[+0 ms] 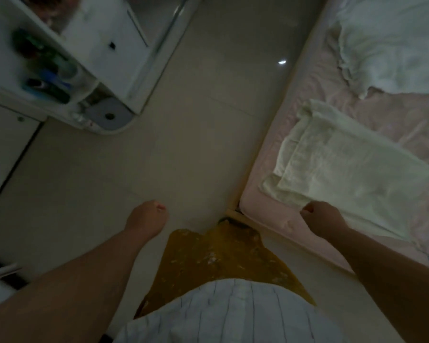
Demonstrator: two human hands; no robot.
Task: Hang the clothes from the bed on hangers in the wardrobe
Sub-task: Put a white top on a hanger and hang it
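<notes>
A folded pale cream garment lies on the pink sheet of the bed at the right. My right hand hovers at the garment's near edge with fingers curled; whether it pinches the cloth I cannot tell. My left hand hangs over the floor in a fist and holds nothing. No hanger is in view.
A white shelf unit with dark bottles stands at the upper left, beside a white cabinet door. A white pillow lies at the head of the bed. Pale tiled floor runs between furniture and bed. My yellow skirt hangs below.
</notes>
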